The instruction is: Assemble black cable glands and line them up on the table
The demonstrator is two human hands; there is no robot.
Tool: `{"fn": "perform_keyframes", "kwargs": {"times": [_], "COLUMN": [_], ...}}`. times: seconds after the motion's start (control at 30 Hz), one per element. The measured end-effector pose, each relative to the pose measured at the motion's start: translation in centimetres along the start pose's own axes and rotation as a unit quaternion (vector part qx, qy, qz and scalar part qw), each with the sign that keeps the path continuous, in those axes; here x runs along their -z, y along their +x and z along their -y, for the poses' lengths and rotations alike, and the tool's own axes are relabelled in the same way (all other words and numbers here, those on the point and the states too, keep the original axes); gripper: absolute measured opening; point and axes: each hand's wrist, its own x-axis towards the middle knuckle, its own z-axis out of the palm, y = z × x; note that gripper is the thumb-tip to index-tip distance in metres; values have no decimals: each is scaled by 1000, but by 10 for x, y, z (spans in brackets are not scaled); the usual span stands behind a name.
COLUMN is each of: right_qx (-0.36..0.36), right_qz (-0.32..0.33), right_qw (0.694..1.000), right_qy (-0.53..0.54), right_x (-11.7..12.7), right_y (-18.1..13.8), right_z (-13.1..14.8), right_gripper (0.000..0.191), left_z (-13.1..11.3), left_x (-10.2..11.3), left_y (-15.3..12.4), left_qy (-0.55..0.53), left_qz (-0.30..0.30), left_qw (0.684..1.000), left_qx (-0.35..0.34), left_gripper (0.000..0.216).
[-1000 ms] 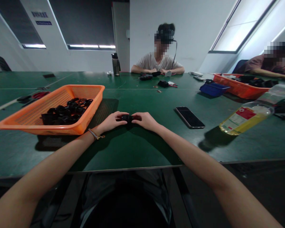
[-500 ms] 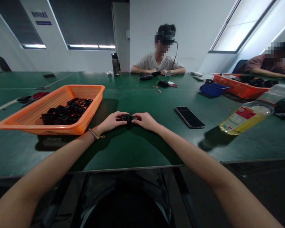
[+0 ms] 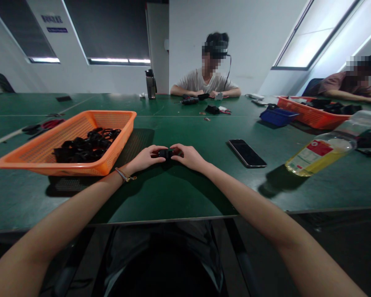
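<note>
A small black part (image 3: 165,154), its exact kind too dark to make out, is held low over the green table (image 3: 173,194) between my two hands. My left hand (image 3: 146,158) grips its left end between thumb and fingers. From the other side, the curled fingertips of my right hand (image 3: 190,157) close on the right end, thumb below and forefinger on top. Left of my hands stands an orange perforated basket (image 3: 43,165) with a heap of black parts (image 3: 83,145) in it.
To the right lie a phone (image 3: 246,153) and a tilted bottle of yellow liquid (image 3: 323,150). Farther back are a blue bin (image 3: 278,117), a second orange basket (image 3: 315,117) and a dark flask (image 3: 150,84). Two people sit across the table, one (image 3: 205,80) facing me.
My right hand's fingers have shifted slightly left and up, with the forefinger now reaching over the black part. The left hand has stayed in place.
</note>
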Motion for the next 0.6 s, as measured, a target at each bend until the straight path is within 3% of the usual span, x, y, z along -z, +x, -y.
{"fn": "perform_keyframes", "kwargs": {"times": [0.6], "right_qx": [6], "right_qz": [7], "right_qw": [1000], "right_qy": [15], "right_x": [0], "right_y": [-2], "right_z": [2], "right_gripper": [29], "left_z": [2], "left_x": [0], "left_y": [-1], "left_qy": [6], "left_qz": [7], "left_qw": [1000], "left_qx": [-6], "left_gripper": [47]}}
